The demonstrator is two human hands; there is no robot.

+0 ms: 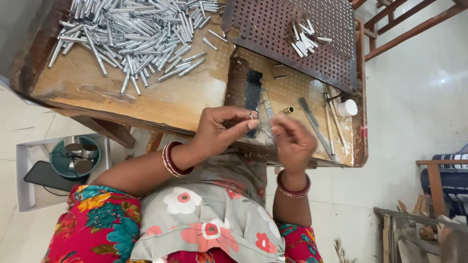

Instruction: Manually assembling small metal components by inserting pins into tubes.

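My left hand [220, 129] pinches a small metal piece [252, 116] between thumb and fingers at the front edge of the wooden table [161, 97]. My right hand [294, 141] is curled beside it, its fingertips close together; whether it holds anything I cannot tell. A black flat strip [253, 92] lies just beyond my left hand. A short brass tube [288, 110] rests beyond my right hand. A big heap of silver metal tubes [136, 29] covers the table's far left.
A brown perforated board [273, 24] with a few tubes [304, 41] stands at the back right. Flat files [314, 124] and a white cap [348, 107] lie at the right. A white box [29, 195] with a teal bowl [73, 158] sits on the floor, left.
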